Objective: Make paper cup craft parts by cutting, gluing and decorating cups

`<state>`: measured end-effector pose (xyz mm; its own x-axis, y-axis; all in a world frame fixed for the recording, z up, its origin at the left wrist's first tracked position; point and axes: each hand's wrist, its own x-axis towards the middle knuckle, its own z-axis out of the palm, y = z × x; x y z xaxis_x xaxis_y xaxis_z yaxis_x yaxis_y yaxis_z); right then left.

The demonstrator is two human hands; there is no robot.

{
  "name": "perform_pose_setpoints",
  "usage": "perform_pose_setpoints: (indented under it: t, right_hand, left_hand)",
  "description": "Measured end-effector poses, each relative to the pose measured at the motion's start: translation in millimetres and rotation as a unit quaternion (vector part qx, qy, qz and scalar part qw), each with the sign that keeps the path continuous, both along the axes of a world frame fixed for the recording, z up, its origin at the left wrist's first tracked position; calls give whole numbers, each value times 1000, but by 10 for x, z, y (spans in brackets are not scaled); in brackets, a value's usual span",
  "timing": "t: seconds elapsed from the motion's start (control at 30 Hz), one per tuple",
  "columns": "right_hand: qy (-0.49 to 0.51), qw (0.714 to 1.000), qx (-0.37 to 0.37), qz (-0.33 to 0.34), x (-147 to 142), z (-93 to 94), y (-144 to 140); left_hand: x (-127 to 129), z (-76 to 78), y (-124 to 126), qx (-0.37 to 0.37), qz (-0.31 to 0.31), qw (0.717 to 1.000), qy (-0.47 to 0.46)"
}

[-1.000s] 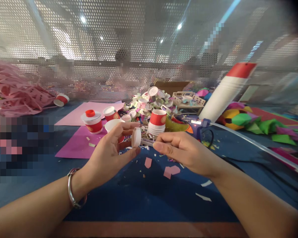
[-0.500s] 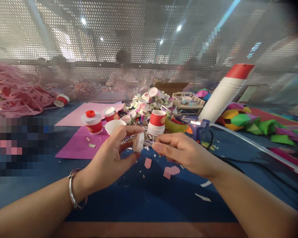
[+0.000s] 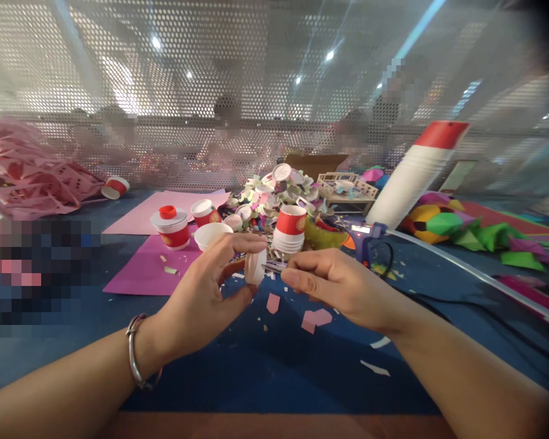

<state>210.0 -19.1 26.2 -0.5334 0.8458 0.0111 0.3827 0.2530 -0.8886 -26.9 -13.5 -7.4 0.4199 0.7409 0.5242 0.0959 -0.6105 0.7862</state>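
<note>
Here, the small white round paper disc (image 3: 255,267) stands on edge above the blue felt table (image 3: 256,372), its flat face toward your right. Your left hand (image 3: 201,299) pinches its rim; your right hand (image 3: 343,286) grips a thin tool (image 3: 274,266) lying crosswise, tip at the disc. Perforated mesh screen (image 3: 210,91) behind.

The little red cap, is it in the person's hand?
No, the red cap sits on top of a cup's white lid, far from both hands.
</note>
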Motion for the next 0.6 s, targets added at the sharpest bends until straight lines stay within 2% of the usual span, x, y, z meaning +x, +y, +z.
perform_pose_setpoints:
  t: [0.2,0.33,0.4,0.47,0.53,0.6]
  right_hand:
    - [-3,1000,16,8,-15,44,-27]
    - [-6,1000,25,7,2,48,-32]
    - [-2,1000,12,2,19,48,-25]
    - [-2,1000,-6,-7,34,54,-15]
    - [-14,999,-24,-19,42,65,-6]
    - [-28,999,-34,-29,47,76,-2]
  left_hand:
    - [-15,-5,-9,58,17,998,28]
    - [-10,18,-22,57,22,998,22]
    - [-8,46,-32,13,9,1000,16]
    - [-7,73,-35,-70,-32,997,7]
    - [-2,88,-25,-157,-73,985,-4]
    - [8,89,-6,-215,-89,972,-24]
